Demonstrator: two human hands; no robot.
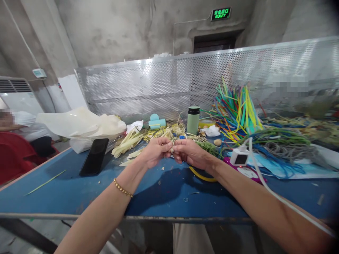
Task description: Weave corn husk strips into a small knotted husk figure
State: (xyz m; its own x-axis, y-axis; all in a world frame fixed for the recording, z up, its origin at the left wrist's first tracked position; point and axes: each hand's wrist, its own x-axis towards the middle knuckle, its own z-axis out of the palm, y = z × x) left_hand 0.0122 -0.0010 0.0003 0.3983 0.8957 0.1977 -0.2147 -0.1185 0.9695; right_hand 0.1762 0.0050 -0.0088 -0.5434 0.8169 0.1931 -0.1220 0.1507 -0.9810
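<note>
Above the middle of the blue table [156, 206], my left hand [156, 152] and my right hand [191, 152] meet fingertip to fingertip. Both pinch a small pale knob of plant fibre [172, 150] between thumb and fingers. Its exact shape is mostly hidden by the fingers. Pale dried husk strips [129, 143] lie just beyond my left hand. Behind my fingers is a loose heap of dry, yellowish plant scraps [169, 132]. Under my right wrist, a curved yellow strip [201, 175] rests on the tabletop.
A black phone [94, 157] and plastic bag [84, 124] lie left. A green flask [193, 120] stands behind my hands. Coloured strips [239, 111], cord coils [283, 144] and a white charger [239, 156] with cable [261, 173] are right. A perforated metal screen [137, 88] backs the table.
</note>
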